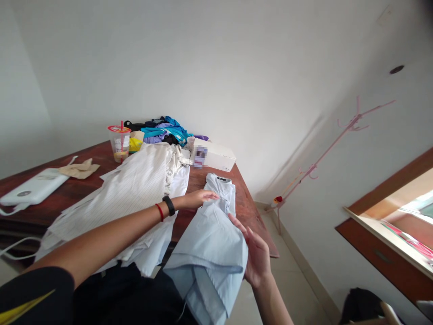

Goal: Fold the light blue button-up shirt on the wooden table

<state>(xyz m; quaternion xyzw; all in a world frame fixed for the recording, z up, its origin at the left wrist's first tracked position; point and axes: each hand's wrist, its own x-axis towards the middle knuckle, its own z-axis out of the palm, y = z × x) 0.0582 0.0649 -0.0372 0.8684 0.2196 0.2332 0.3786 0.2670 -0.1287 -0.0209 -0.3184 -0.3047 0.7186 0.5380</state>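
A light blue shirt (213,230) lies lengthwise over the table's near edge. Its collar end rests on the wood, and its lower part hangs down against my body. My left hand (199,197) reaches across from the left and lies on the shirt below the collar, fingers stretched out. At the shirt's right edge is my right hand (254,250), with its fingers extended along the cloth and its palm against the side. Left of the blue shirt, white striped garments (125,189) are laid in a flat layered stack, partly covered by my left forearm.
On the brown table (246,203) stand a plastic cup with a red straw (121,144), a white box (216,155) and a heap of blue and dark clothes (169,128). A white power bank (35,186) lies left. A pink coat rack (314,169) leans in view at right.
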